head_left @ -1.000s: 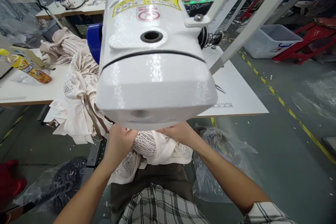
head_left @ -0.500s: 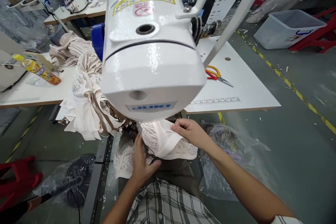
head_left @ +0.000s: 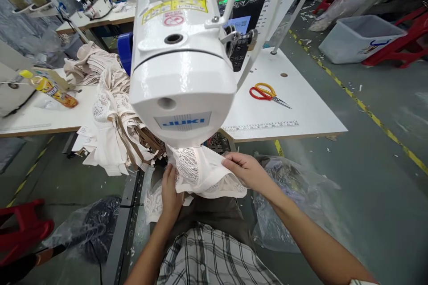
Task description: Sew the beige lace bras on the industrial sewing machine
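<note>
A pale lace bra [head_left: 203, 171] is stretched between my hands, just below the head of a white sewing machine [head_left: 182, 82]. My right hand [head_left: 245, 170] pinches its smooth right-hand part between thumb and fingers. My left hand [head_left: 171, 193] grips the left edge of the lace cup; its thumb is hidden behind the fabric. The bra's upper edge goes under the machine head, which hides the needle. More lace [head_left: 154, 205] hangs down to the left of my left hand, over my lap.
On the left table lies a heap of similar bras [head_left: 112, 120], with a yellow-capped bottle [head_left: 50, 89] beyond. Scissors [head_left: 267, 93] and a printed ruler [head_left: 264, 125] are on the right tabletop [head_left: 310, 111]. A plastic bag [head_left: 284, 200] and a clear bin [head_left: 363, 40] stand on the floor.
My left hand has moved up and left and closed on the bra's edge. My right hand keeps its pinch. The view has shifted, so the scissors show fully.
</note>
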Demonstrator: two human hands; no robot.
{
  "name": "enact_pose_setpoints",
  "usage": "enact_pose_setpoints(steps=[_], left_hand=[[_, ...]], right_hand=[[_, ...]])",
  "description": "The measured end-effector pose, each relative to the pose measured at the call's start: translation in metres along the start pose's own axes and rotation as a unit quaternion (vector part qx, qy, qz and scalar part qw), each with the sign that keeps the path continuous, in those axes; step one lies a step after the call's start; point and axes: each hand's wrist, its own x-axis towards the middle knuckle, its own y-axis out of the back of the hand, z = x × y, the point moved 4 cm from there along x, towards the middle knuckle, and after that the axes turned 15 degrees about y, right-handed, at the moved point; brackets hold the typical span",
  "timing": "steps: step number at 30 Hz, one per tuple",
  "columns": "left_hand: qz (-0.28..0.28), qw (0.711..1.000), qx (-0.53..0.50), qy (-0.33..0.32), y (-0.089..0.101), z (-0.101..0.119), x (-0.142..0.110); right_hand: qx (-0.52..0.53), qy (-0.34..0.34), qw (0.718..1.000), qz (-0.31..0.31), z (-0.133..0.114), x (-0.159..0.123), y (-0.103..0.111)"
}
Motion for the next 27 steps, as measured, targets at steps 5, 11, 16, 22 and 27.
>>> enact_pose_setpoints(steps=[5, 11, 16, 22, 27], left_hand=[[0.046, 0.99, 0.061, -0.118, 0.022, 0.027, -0.014], [-0.181, 0.979, 0.074, 0.059, 0.017, -0.031, -0.025], [-0.079, 0.921, 0.156, 0.35, 0.063, -0.148, -0.028], [-0.137, 0.87, 0.215, 0.422, 0.074, -0.171, -0.048], [-0.145, 0.904, 0.19, 0.354, 0.084, -0.104, -0.065]], right_hand=[[-0.106, -0.146, 0.983, 0.025, 0.023, -0.051, 0.059], [-0.373, -0.349, 0.854, -0.099, 0.103, -0.106, 0.12], [-0.316, -0.159, 0.934, -0.052, 0.116, -0.083, 0.048], [-0.117, 0.041, 0.978, -0.167, 0.061, -0.032, -0.096], [-0.028, 0.133, 0.946, -0.294, 0.038, -0.014, -0.194]])
